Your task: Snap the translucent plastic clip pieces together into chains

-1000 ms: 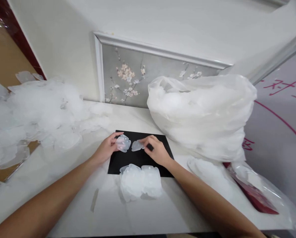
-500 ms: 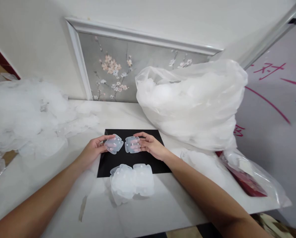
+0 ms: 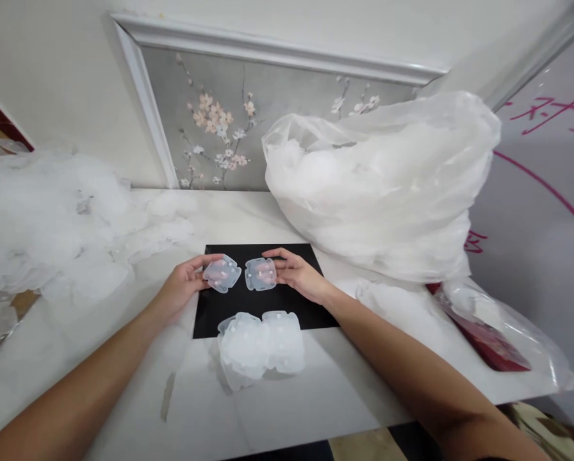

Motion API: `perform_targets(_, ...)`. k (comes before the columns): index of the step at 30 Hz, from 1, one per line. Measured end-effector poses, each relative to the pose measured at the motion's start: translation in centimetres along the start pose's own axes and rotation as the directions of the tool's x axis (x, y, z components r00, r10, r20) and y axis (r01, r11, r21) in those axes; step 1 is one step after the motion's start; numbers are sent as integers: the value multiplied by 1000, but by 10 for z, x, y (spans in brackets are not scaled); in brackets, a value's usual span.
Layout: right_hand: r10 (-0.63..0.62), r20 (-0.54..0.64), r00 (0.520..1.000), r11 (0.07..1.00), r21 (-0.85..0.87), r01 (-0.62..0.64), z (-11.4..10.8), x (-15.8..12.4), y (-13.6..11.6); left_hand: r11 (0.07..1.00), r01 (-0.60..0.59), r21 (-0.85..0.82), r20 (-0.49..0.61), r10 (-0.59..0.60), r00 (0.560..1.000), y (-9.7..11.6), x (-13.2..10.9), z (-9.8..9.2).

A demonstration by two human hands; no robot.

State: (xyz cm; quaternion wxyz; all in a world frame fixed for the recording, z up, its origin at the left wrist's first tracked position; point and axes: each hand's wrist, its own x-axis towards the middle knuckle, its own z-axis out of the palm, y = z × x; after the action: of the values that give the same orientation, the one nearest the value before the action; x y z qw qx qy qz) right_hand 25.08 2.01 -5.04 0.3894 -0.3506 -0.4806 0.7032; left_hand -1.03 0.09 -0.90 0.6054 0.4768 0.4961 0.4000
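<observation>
My left hand [image 3: 185,286] holds a small clear plastic piece [image 3: 222,274] by its edge, over a black mat [image 3: 253,302]. My right hand [image 3: 295,274] holds a second clear plastic piece [image 3: 260,274] right beside the first; the two pieces sit side by side, almost touching. Both pieces are squarish with rounded corners and small white studs. In front of my hands, at the mat's near edge, lie two stacks of the same clear pieces [image 3: 261,344].
A big clear plastic bag [image 3: 383,192] full of white pieces stands at the right of the white table [image 3: 287,410]. A loose heap of clear pieces [image 3: 56,224] covers the left. A red packet in plastic [image 3: 489,333] lies at the right edge. A flowered panel [image 3: 229,128] leans behind.
My right hand turned its piece flat and brought it next to the left hand's piece. The view shifted, so everything sits a little more to the left and higher.
</observation>
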Motion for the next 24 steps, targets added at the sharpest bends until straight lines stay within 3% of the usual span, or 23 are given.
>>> perform_targets(4,-210,40,977,931,-296,212,-2,0,8,999,-36,31,-10,37,999,-4,1,-2)
perform_targets(9,-397,138,907,649,-657,384,0,-3,10,994,-79,70,17,78,997,-5,0,-3)
perform_targets(11,-419,159,894,572,-718,396,1,-4,9,992,-87,92,34,84,996,-4,-1,-2)
perform_targets(14,-445,159,882,529,-748,401,1,-4,7,980,-123,157,77,112,991,-5,-2,-4)
perform_targets(18,-492,142,859,472,-786,400,2,-3,4,900,-255,354,144,217,966,-11,0,-10)
perform_targets(20,-512,84,855,500,-780,376,4,-3,2,806,-323,496,112,310,944,-12,1,-10)
perform_targets(21,-497,35,867,563,-748,352,5,-3,2,756,-339,560,77,360,930,-11,0,-10)
perform_targets(23,-390,-75,918,767,-578,279,7,-2,1,718,-323,617,-3,413,911,-8,-2,-8)
perform_targets(24,-304,-111,946,868,-441,227,8,-1,1,751,-299,588,-44,399,916,-6,-3,-6)
